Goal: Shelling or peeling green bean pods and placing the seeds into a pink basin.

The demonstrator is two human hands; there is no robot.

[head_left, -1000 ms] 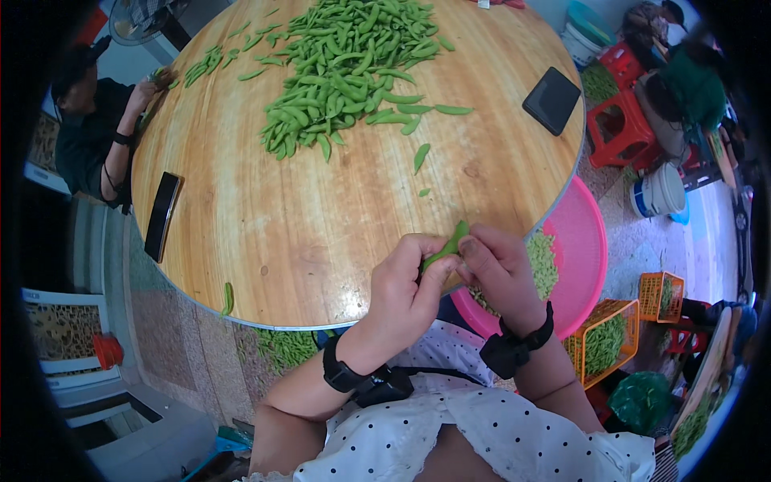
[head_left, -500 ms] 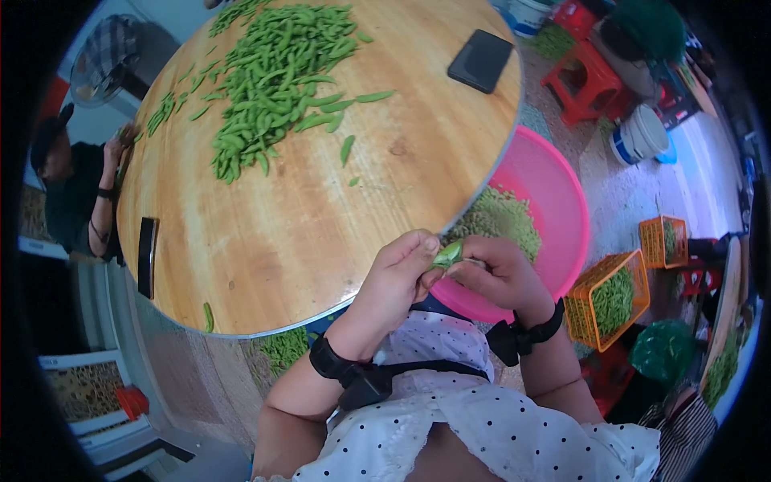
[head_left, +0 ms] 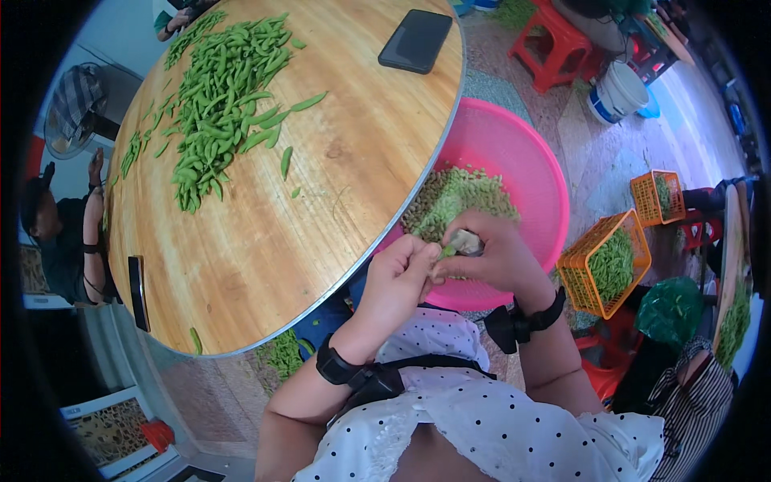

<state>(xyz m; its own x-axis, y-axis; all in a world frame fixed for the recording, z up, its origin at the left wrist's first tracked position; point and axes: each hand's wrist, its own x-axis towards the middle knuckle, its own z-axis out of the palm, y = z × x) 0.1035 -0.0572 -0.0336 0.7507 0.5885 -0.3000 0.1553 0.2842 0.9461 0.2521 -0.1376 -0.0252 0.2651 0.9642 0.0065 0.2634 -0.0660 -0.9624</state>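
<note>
My left hand (head_left: 395,271) is closed, thumb and fingers pinching a green soybean pod (head_left: 447,252) of which only a small part shows. Close against it, my right hand (head_left: 507,255) has curled fingers, somewhat blurred, with the thumb at the pod. A pale greyish thing (head_left: 466,241) shows between the right fingers; its kind is unclear. Both hands are over the near side of a pink basket (head_left: 542,165), which holds a heap of shelled green beans (head_left: 474,197). On the round wooden table (head_left: 273,265) lies a large pile of unshelled pods (head_left: 229,88).
A black phone (head_left: 415,40) and a dark, slim object (head_left: 139,293) rest on the table. Another person (head_left: 68,233) sits at the left edge. To the right stand an orange crate (head_left: 606,265) of pods, a white bucket (head_left: 618,92) and a red stool (head_left: 554,44).
The view has shifted, so the table sits further left. Less of the pod shows between my hands, and the pale thing has come into sight in my right fingers.
</note>
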